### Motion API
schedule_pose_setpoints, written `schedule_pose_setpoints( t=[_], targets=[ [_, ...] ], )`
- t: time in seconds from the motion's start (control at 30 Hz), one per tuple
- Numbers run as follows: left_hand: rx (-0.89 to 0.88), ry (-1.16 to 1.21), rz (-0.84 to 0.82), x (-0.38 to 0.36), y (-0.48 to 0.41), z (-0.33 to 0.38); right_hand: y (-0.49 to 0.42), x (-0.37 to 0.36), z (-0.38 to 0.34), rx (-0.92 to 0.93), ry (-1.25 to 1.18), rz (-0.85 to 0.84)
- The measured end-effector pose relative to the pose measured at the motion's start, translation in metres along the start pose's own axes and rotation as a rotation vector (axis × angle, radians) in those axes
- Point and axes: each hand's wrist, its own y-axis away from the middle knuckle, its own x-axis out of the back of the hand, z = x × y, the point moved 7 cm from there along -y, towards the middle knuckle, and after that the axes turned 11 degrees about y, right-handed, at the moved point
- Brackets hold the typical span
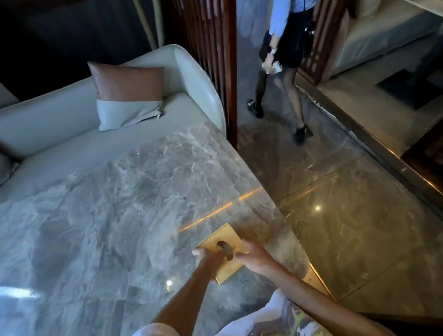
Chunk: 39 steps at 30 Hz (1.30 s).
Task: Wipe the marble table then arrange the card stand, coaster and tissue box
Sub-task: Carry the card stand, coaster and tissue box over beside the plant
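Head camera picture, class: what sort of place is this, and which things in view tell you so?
Probably a restaurant or hotel lounge: a marble table beside a pale sofa with cushions, carved wooden screens, and a polished stone floor. Both hands hold a gold tissue box near the table's edge.

Grey white-veined marble table [83,218]; gold tissue box [222,252]; cream sofa [62,120].

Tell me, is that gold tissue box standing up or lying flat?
Lying flat. The tissue box rests on the marble table, its oval opening facing up, held by the left hand and right hand.
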Motion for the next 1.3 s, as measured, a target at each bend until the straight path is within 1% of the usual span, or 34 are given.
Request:
schedule_pose_setpoints(
  t=[0.13, 0.27, 0.33, 0.43, 0.47, 0.53, 0.6, 0.63, 0.7, 0.73, 0.77, 0.83, 0.9, 1.03, 1.2, 1.3],
  targets=[
    [0.002, 0.09, 0.06, 0.043, 0.004, -0.004, -0.008, -0.025, -0.029, 0.066, -0.004, -0.07],
    [-0.02, 0.115, 0.117, 0.098, 0.005, -0.016, -0.02, -0.064, -0.061, 0.107, 0.03, -0.129],
    [-0.015, 0.23, 0.14, 0.126, 0.005, -0.026, -0.018, -0.087, -0.08, 0.155, 0.058, -0.155],
    [0.085, 0.465, 0.195, 0.17, 0.0, -0.058, -0.012, -0.123, -0.105, 0.209, 0.076, -0.227],
    [0.116, 0.482, 0.232, 0.185, -0.001, -0.07, -0.008, -0.137, -0.112, 0.224, 0.076, -0.249],
    [0.017, 0.449, 0.274, 0.214, 0.004, -0.084, 0.0, -0.161, -0.124, 0.262, 0.065, -0.274],
    [-0.02, 0.435, 0.305, 0.241, 0.007, -0.104, 0.008, -0.191, -0.135, 0.3, 0.084, -0.307],
    [0.006, 0.502, 0.328, 0.257, 0.014, -0.115, 0.011, -0.207, -0.141, 0.319, 0.101, -0.321],
    [0.061, 0.545, 0.361, 0.286, 0.019, -0.135, 0.023, -0.236, -0.158, 0.345, 0.122, -0.348],
    [0.06, 0.521, 0.375, 0.303, 0.018, -0.144, 0.03, -0.25, -0.169, 0.361, 0.134, -0.353],
    [0.042, 0.48, 0.353, 0.318, 0.019, -0.15, 0.036, -0.264, -0.177, 0.374, 0.142, -0.354],
    [0.014, 0.395, 0.327, 0.351, 0.02, -0.166, 0.046, -0.296, -0.191, 0.369, 0.15, -0.364],
    [0.01, 0.362, 0.341, 0.384, 0.019, -0.186, 0.056, -0.327, -0.205, 0.361, 0.194, -0.373],
    [-0.038, 0.377, 0.397, 0.44, 0.024, -0.209, 0.074, -0.381, -0.237, 0.393, 0.199, -0.388],
    [-0.012, 0.377, 0.418, 0.515, 0.025, -0.252, 0.098, -0.449, -0.269, 0.398, 0.219, -0.434],
    [-0.004, 0.341, 0.416, 0.548, 0.03, -0.262, 0.11, -0.473, -0.285, 0.372, 0.198, -0.513]
  ],
)
